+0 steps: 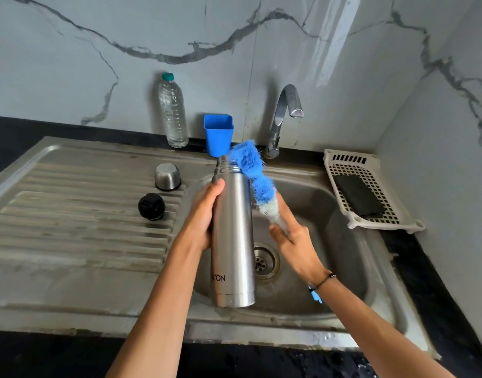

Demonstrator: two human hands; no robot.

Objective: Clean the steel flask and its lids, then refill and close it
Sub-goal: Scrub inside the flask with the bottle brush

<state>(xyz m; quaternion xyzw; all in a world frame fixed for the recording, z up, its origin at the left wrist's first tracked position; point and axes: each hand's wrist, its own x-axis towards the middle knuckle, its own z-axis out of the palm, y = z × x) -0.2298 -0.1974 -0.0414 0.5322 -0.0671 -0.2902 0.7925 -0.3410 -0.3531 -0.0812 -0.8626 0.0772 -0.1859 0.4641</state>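
Head view: your left hand is wrapped around the steel flask, holding it upright and open over the sink. Your right hand is closed on the bottle brush, whose blue bristles lie against the flask's neck, outside the mouth. The steel cap and black stopper rest apart on the drainboard. The step appears to be flask scrubbing. Next, align the bristle tip with the mouth before inserting.

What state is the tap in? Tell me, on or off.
Off, as far as the picture shows: no water leaves the spout of the tap, and none streams into the sink under it.
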